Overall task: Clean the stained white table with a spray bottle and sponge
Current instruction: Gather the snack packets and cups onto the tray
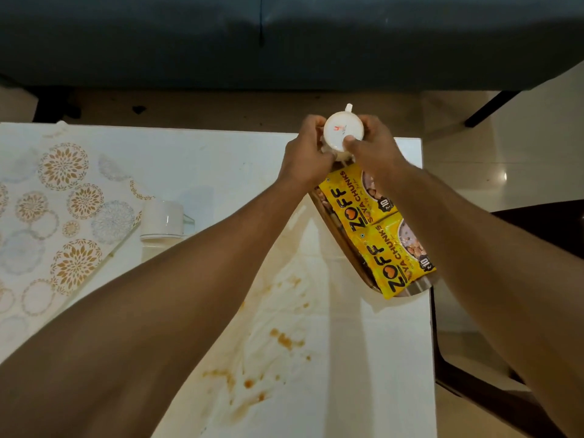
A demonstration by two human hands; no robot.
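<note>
Both hands meet at the upper centre of the frame, over the far edge of the stained white counter [316,311]. Between them is a small white round-bodied object with a nozzle-like stub [343,129]; it is probably the spray bottle, seen end-on. Its round face with a small red mark is turned toward the camera, and the stub points away, toward the top of the frame. So its long axis seems to run away from the viewer, not across the counter.

The left hand [308,156] curls its fingers round the object's left side. The right hand [373,147] curls its fingers round the right side, with one fingertip pressed on the rim of the round face. Neither hand is nearer; they grip it together.

The orange-brown stains [284,338] lie in the lower centre of the frame, well toward the viewer from the hands, between the two forearms. Judged from this, the nozzle must turn down and back toward the viewer before any spraying. No sponge is visible.

A tray with yellow snack packets [376,229] lies just below the hands. A white cylindrical lidded container [162,219] and a floral patterned mat [57,216] sit at the left.
</note>
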